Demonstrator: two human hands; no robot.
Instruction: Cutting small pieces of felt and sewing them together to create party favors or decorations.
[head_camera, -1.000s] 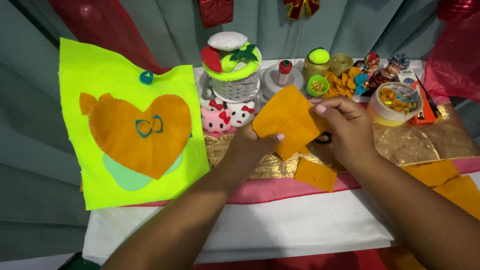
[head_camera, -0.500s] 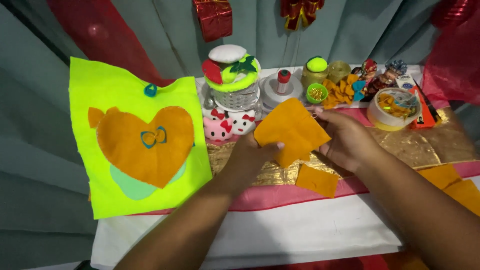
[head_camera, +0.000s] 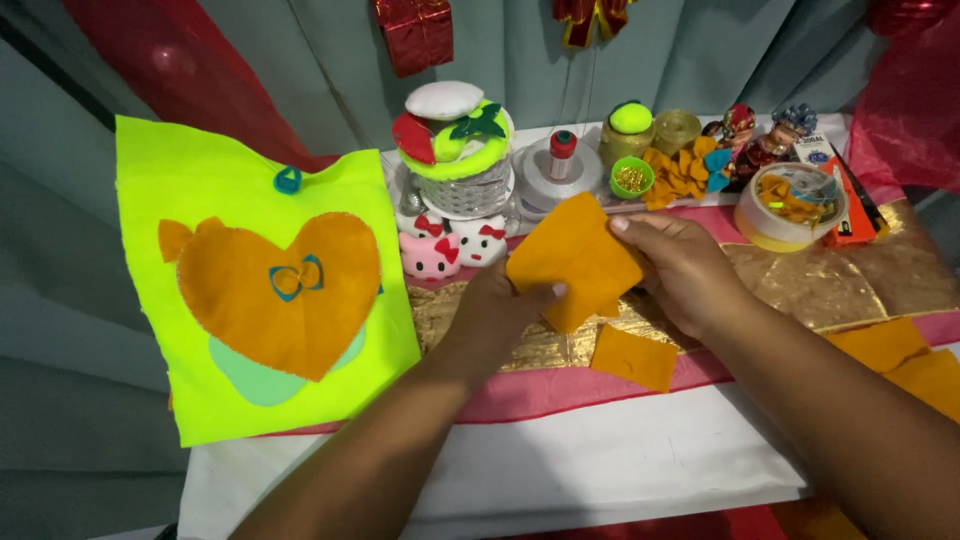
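Yellow-green cloth (head_camera: 250, 300) with orange heart, far left of the orange felt piece (head_camera: 572, 258). Left hand (head_camera: 497, 312) closed, pinching the felt's lower edge; right hand (head_camera: 684, 272) closed on its right edge, felt held above desk (head_camera: 600, 450). Small orange scrap (head_camera: 633, 357) just below. Tape roll (head_camera: 790, 205) to the right.

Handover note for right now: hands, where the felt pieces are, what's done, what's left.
Left hand: pinches the lower edge of the orange felt piece, thumb on front.
Right hand: grips the same piece at its right side, above the gold cloth.
Small orange offcut lies just below the hands; more orange scraps at right.
Done: yellow-green panel at left bears an orange heart with a small bow.
Left: the held piece shows no cut shape yet.
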